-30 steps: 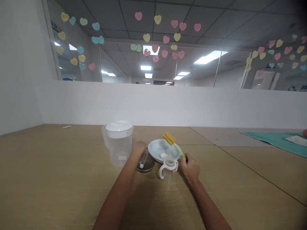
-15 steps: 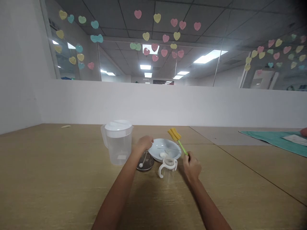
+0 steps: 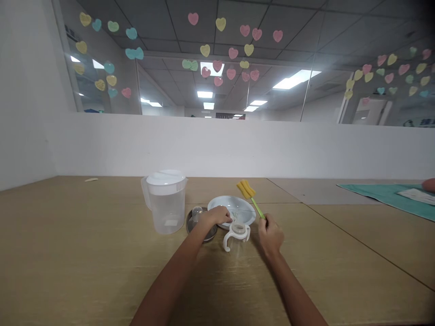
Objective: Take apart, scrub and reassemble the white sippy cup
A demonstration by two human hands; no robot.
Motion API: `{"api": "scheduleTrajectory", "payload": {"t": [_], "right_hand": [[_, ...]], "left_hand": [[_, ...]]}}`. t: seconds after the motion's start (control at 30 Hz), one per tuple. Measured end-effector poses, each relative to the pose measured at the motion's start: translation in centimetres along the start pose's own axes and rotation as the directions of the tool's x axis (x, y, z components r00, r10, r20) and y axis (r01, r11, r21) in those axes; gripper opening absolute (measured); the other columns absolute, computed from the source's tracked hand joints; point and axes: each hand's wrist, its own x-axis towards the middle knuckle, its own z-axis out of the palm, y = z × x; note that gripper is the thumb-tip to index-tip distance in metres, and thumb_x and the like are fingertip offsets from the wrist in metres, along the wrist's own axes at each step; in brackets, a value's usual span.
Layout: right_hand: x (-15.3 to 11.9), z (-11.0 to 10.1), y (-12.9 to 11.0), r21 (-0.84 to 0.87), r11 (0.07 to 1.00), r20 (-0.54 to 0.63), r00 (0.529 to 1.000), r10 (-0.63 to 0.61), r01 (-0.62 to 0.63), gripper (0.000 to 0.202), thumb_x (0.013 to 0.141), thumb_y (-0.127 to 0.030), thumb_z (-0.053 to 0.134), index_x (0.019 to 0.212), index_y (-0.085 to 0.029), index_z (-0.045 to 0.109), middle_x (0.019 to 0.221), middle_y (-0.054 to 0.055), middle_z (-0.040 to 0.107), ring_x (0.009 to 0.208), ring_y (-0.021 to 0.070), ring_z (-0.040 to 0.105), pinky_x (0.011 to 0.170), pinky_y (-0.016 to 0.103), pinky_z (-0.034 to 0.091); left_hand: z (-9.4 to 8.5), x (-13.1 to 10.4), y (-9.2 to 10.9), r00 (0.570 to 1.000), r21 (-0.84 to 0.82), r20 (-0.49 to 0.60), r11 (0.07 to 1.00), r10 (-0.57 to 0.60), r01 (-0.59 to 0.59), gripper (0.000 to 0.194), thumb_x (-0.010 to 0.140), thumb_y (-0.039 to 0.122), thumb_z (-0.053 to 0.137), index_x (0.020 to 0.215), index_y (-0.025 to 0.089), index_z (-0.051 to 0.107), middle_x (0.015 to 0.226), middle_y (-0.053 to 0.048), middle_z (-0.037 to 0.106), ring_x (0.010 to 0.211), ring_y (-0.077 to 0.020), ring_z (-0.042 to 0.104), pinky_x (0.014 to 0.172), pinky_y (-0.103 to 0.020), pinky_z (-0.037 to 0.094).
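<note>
My right hand (image 3: pixel 271 233) grips the green handle of a sponge bottle brush (image 3: pixel 247 189), its yellow sponge head tilted up and to the left. My left hand (image 3: pixel 219 215) reaches over the near left rim of a pale basin (image 3: pixel 249 213), fingertips pinched low inside it. What those fingers hold, if anything, is hidden. A clear baby bottle with a white two-armed handle (image 3: pixel 228 236) stands uncapped just before the basin, between my hands. Left of it, partly behind my left wrist, a dark round dish (image 3: pixel 211 234) holds a clear dome-shaped cap (image 3: pixel 197 212).
A translucent lidded pitcher (image 3: pixel 168 203) stands left of the dish. At the far right lie a teal cloth (image 3: pixel 374 192) and a white cloth or paper (image 3: pixel 419 195), with part of another person's hand (image 3: pixel 428 184) beside them. A low white wall (image 3: pixel 204 147) bounds the table's back.
My left hand has moved right and down, from above the dark dish into the basin. The clear cap now shows in the dish. My right hand keeps the brush in nearly the same place.
</note>
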Motion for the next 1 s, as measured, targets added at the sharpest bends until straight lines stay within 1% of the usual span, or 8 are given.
{"api": "scheduleTrajectory", "payload": {"t": [0.13,0.37,0.53,0.67,0.73,0.8,0.9,1.0], "right_hand": [[0.0,-0.1,-0.06,-0.003,1.0,0.011,1.0,-0.009,0.009,0.024,0.085,-0.021,0.039,0.079,-0.015,0.061,0.061,0.0,0.049,0.053,0.0099,0.027,0.054,0.025,0.013],[0.06,-0.03,-0.04,-0.016,1.0,0.017,1.0,-0.01,0.01,0.023,0.084,-0.02,0.04,0.079,-0.015,0.061,0.062,0.001,0.051,0.053,0.0097,0.027,0.054,0.025,0.013],[0.06,0.03,0.0,-0.013,1.0,0.02,1.0,-0.014,0.014,0.023,0.084,-0.02,0.04,0.079,-0.014,0.062,0.062,0.001,0.052,0.053,0.0097,0.027,0.053,0.025,0.013],[0.06,0.06,0.02,-0.013,1.0,0.017,1.0,-0.016,0.017,0.023,0.084,-0.019,0.04,0.08,-0.015,0.062,0.063,0.001,0.053,0.053,0.0096,0.027,0.053,0.025,0.012],[0.06,0.06,0.01,-0.009,1.0,0.022,1.0,-0.016,0.016,0.023,0.084,-0.019,0.04,0.08,-0.015,0.062,0.063,0.001,0.053,0.053,0.0096,0.027,0.053,0.025,0.012],[0.07,0.06,0.0,-0.007,1.0,0.027,0.999,-0.02,0.02,0.023,0.084,-0.02,0.04,0.08,-0.015,0.062,0.062,0.001,0.053,0.053,0.0097,0.027,0.053,0.025,0.012],[0.08,0.08,-0.02,-0.01,1.0,0.034,0.999,-0.019,0.02,0.024,0.084,-0.02,0.04,0.08,-0.015,0.063,0.062,0.001,0.053,0.053,0.0097,0.028,0.053,0.025,0.012],[0.05,0.09,-0.07,-0.011,1.0,0.04,0.999,-0.023,0.023,0.024,0.084,-0.02,0.041,0.08,-0.014,0.063,0.064,0.002,0.054,0.053,0.0096,0.028,0.054,0.025,0.012]], "left_hand": [[0.03,0.26,-0.12,0.999,0.031,0.01,0.998,-0.053,0.053,0.031,0.075,0.038,0.055,0.079,0.012,0.072,0.075,-0.007,0.069,0.061,-0.0166,0.058,0.051,-0.024,0.037],[-0.2,0.16,0.04,0.998,0.046,0.004,0.997,-0.065,0.064,0.031,0.075,0.042,0.058,0.076,0.014,0.07,0.072,-0.006,0.067,0.063,-0.016,0.057,0.052,-0.023,0.035],[-0.47,-0.26,0.29,0.999,0.003,0.007,0.999,-0.032,0.032,0.042,0.076,0.052,0.052,0.063,0.015,0.064,0.056,-0.001,0.055,0.051,-0.0132,0.046,0.047,-0.025,0.029],[-0.54,-0.42,0.33,1.0,-0.033,0.006,0.999,-0.004,0.004,0.033,0.072,0.044,0.056,0.056,0.015,0.059,0.05,0.002,0.046,0.048,-0.0115,0.038,0.046,-0.026,0.024],[-0.48,-0.36,0.3,1.0,-0.031,0.006,1.0,-0.003,0.004,0.028,0.071,0.039,0.057,0.057,0.015,0.059,0.051,0.001,0.048,0.048,-0.0111,0.038,0.046,-0.025,0.024],[-0.36,-0.25,0.28,1.0,-0.035,0.008,0.999,-0.006,0.006,0.024,0.071,0.036,0.057,0.06,0.015,0.062,0.056,0.0,0.054,0.05,-0.0113,0.041,0.047,-0.024,0.026],[-0.13,-0.07,0.32,1.0,-0.042,0.013,0.999,-0.01,0.01,0.02,0.071,0.033,0.056,0.07,0.015,0.066,0.069,-0.002,0.064,0.056,-0.0124,0.049,0.048,-0.023,0.03],[0.05,0.09,0.41,1.0,-0.047,0.014,0.999,-0.008,0.009,0.022,0.072,0.033,0.055,0.078,0.016,0.068,0.081,-0.004,0.069,0.064,-0.014,0.056,0.05,-0.021,0.034]]}}
